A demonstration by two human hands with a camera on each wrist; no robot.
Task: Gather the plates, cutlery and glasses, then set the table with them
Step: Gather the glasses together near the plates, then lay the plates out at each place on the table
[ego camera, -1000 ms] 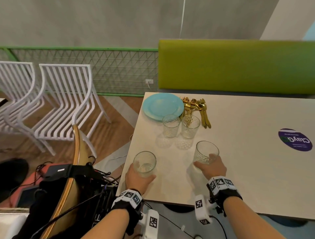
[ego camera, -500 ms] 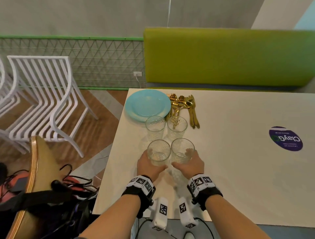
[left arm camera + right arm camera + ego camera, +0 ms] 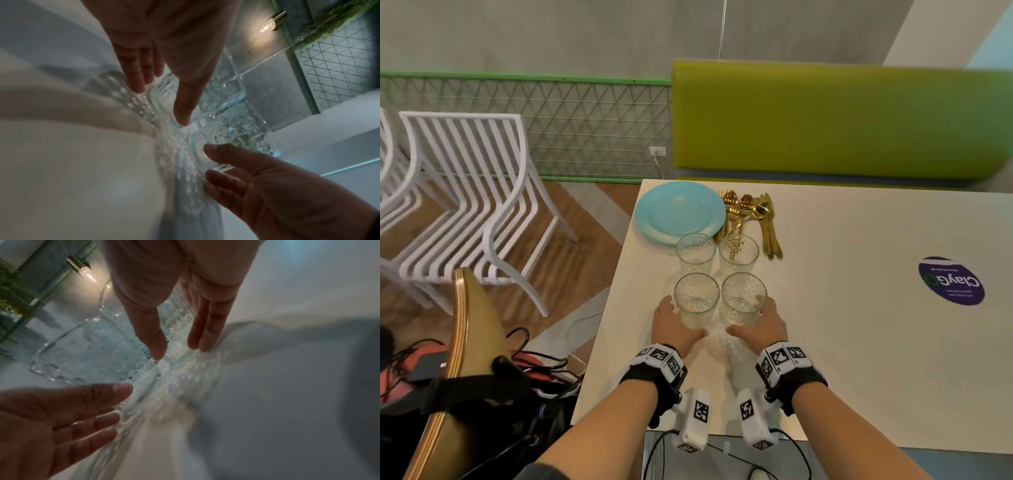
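Two patterned glasses stand side by side on the white table (image 3: 859,359), just behind my hands. My left hand (image 3: 678,318) flanks the near left glass (image 3: 697,301), fingers straight along its left side, thumb at its base. My right hand (image 3: 760,322) flanks the near right glass (image 3: 743,298) the same way. In the left wrist view the left hand (image 3: 161,104) lies straight-fingered against its glass (image 3: 222,91); the right wrist view shows the right hand (image 3: 177,350) likewise at its glass (image 3: 176,318). Two more glasses (image 3: 695,251) (image 3: 738,253) stand behind, then a blue plate (image 3: 681,212) and gold cutlery (image 3: 753,216).
White slatted chairs (image 3: 465,192) stand on the floor to the left. A wooden chair back (image 3: 462,342) with a bag and cables (image 3: 448,394) is close at my left. A green bench back (image 3: 842,120) runs behind the table. A purple sticker (image 3: 950,281) lies at the right.
Both hands brought the two near glasses from wide apart to side by side behind the far pair. The fingers now lie straighter along the glasses.
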